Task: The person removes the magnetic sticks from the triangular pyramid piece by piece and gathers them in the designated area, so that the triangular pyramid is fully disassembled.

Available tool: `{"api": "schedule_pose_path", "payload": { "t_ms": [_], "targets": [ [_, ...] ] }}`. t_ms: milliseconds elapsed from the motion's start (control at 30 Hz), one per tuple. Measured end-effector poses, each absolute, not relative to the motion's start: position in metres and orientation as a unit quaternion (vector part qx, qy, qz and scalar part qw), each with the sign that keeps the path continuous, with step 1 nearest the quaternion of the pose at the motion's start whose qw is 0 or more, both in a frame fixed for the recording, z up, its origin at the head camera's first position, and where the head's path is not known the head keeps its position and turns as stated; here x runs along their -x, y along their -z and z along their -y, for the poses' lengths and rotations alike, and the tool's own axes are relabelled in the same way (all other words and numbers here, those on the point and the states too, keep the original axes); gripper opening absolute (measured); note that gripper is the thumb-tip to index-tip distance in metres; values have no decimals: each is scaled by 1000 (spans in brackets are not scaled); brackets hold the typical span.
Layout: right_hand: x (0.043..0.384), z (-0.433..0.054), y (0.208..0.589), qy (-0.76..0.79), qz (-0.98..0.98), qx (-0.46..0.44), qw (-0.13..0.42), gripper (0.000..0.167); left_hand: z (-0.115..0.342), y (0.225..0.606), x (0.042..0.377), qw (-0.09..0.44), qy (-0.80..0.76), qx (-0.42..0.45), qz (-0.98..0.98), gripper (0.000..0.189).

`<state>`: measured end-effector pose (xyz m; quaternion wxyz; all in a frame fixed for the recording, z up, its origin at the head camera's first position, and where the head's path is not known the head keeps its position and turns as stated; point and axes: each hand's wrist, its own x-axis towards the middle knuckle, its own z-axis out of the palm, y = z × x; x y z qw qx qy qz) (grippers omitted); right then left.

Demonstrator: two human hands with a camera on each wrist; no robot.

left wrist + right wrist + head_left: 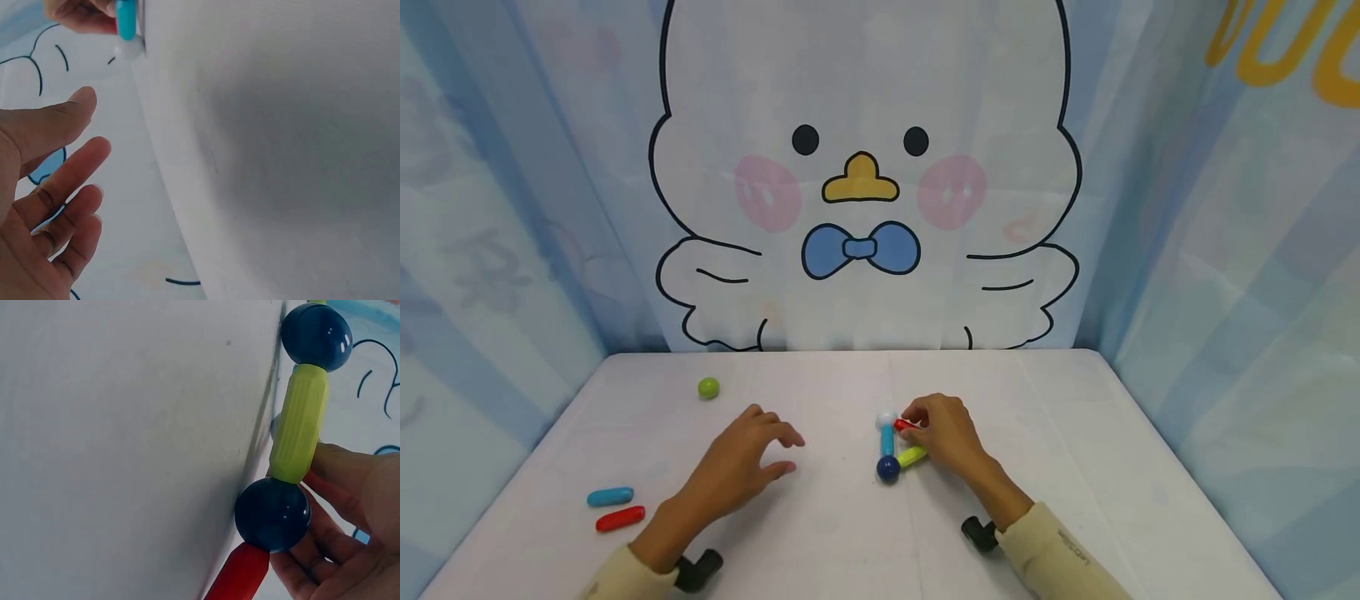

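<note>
My right hand (946,433) pinches a red rod (903,425) between thumb and fingers, its end right at a white ball (886,418). From the white ball a light blue rod (887,442) runs to a dark blue ball (888,468), where a yellow-green rod (913,457) branches off. The right wrist view shows this yellow-green rod (300,422) reaching a second dark blue ball (273,514), with another red rod (239,575) attached. My left hand (733,458) hovers over the table left of the joined pieces, fingers spread and holding nothing.
A loose light blue rod (610,497) and a red rod (620,518) lie at the table's left. Farther back sits a green ball (708,387). A printed curtain (865,300) stands behind the white table (1045,392) and along both sides.
</note>
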<state>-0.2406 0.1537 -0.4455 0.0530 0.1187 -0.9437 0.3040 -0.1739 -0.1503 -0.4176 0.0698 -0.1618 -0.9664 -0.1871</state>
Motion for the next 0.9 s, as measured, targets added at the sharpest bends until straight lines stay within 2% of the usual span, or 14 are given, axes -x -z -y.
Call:
{"api": "schedule_pose_path", "payload": {
  "t_ms": [300, 600, 900],
  "targets": [
    [243, -150, 446, -302, 943, -134, 40, 15, 102, 428, 200, 63, 225, 205, 950, 30],
    [238, -150, 444, -300, 938, -172, 17, 17, 78, 438, 221, 64, 251, 237, 937, 37],
    [236, -149, 444, -272, 947, -170, 21, 11, 61, 448, 241, 11, 275, 255, 927, 35]
  ]
}}
